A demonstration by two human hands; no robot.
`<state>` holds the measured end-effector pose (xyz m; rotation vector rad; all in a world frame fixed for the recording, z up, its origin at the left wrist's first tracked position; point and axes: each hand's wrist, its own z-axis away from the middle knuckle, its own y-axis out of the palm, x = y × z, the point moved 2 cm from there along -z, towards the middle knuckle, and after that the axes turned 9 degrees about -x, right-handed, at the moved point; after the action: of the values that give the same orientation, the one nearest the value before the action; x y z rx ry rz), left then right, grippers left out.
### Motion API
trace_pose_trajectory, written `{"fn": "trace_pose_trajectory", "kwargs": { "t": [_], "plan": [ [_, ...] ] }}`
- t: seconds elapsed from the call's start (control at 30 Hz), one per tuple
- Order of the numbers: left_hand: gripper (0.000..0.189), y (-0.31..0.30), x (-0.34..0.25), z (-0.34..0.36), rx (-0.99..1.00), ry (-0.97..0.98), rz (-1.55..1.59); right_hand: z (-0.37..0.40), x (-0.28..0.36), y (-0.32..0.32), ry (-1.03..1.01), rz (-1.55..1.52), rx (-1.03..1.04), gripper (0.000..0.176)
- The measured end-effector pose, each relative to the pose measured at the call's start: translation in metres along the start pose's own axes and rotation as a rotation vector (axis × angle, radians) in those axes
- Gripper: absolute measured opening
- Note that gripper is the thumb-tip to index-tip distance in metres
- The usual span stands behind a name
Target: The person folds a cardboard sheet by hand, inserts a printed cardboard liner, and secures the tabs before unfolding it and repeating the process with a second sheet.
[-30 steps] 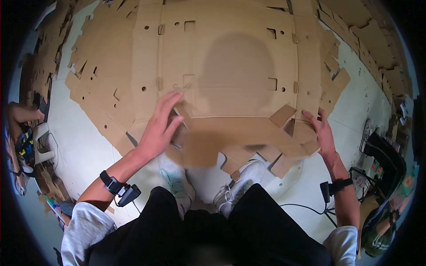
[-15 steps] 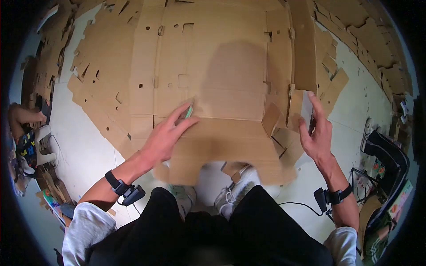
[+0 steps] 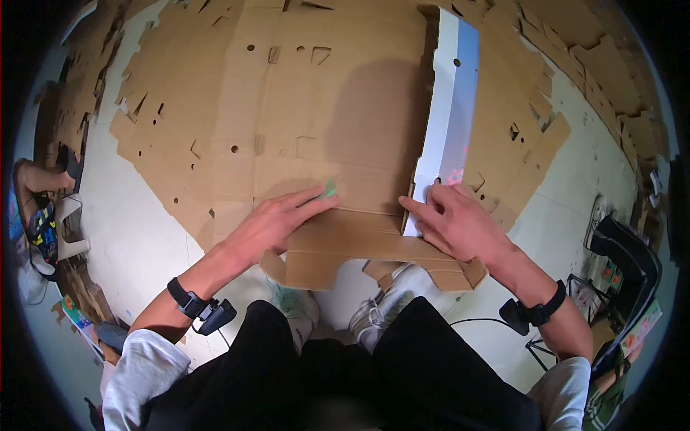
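Large flat brown cardboard sheet [image 3: 295, 93] with its long white-and-blue printed side flap [image 3: 451, 93] folded over at the right.
The sheet lies before the person, over more brown cardboard [image 3: 172, 93] on the white floor [image 3: 129, 215]. The left hand [image 3: 284, 217] pinches a small green object [image 3: 329, 188] just above the near crease. The right hand [image 3: 460, 219] lies on the side flap's near end; whether it grips or merely presses, I cannot tell.

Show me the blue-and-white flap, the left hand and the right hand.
Blue-and-white flap [image 3: 447, 115]: head view, middle of its face.
Left hand [image 3: 273, 221]: head view, its back.
Right hand [image 3: 461, 220]: head view, its back.
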<state>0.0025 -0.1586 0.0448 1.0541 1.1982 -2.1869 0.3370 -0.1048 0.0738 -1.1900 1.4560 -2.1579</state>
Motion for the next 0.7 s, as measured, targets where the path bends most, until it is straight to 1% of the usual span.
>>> {"fn": "trace_pose_trajectory", "kwargs": {
  "t": [0.03,0.07,0.13,0.17,0.2,0.23,0.3,0.4,0.43,0.5,0.57,0.63,0.7],
  "plan": [
    [0.071,-0.002,0.0,0.003,0.0,-0.061,0.039,-0.002,-0.003,0.003,-0.001,0.015,0.028,0.049],
    [0.069,-0.004,0.001,0.005,0.019,-0.151,0.1,-0.004,-0.006,0.004,-0.005,0.032,0.057,0.053],
    [0.062,-0.007,0.011,0.013,-0.054,-0.181,0.082,-0.007,-0.007,-0.004,0.087,0.026,-0.005,0.067],
    [0.059,-0.007,0.026,0.021,-0.142,-0.118,0.0,-0.006,-0.007,-0.006,0.139,0.022,-0.038,0.075],
    [0.057,-0.008,0.04,0.029,-0.228,-0.054,-0.084,-0.003,-0.008,-0.003,0.246,-0.053,-0.137,0.083],
    [0.053,-0.01,0.053,0.038,-0.326,-0.117,-0.168,0.0,-0.011,0.005,0.354,-0.129,-0.235,0.092],
    [0.046,-0.017,0.074,0.057,-0.517,-0.244,-0.336,0.007,-0.014,0.02,0.53,-0.277,-0.377,0.104],
    [0.038,-0.024,0.089,0.076,-0.534,-0.457,-0.166,0.015,-0.017,0.039,0.731,-0.488,-0.501,0.114],
    [0.034,-0.024,0.09,0.081,-0.522,-0.522,-0.168,0.017,-0.02,0.051,0.796,-0.713,-0.467,0.111],
    [0.035,-0.024,0.102,0.087,-0.51,-0.598,0.061,0.021,-0.026,0.073,0.909,-1.166,-0.386,0.104],
    [0.04,-0.025,0.11,0.089,-0.479,-0.666,0.284,0.022,-0.026,0.076,0.882,-1.153,-0.405,0.098],
    [0.047,-0.038,0.101,0.085,-0.427,-0.724,0.5,0.02,-0.027,0.076,0.86,-1.134,-0.401,0.092],
    [0.057,-0.042,0.069,0.078,-0.428,-0.675,0.787,0.016,-0.028,0.069,0.853,-1.109,-0.377,0.088]
  ]
}}
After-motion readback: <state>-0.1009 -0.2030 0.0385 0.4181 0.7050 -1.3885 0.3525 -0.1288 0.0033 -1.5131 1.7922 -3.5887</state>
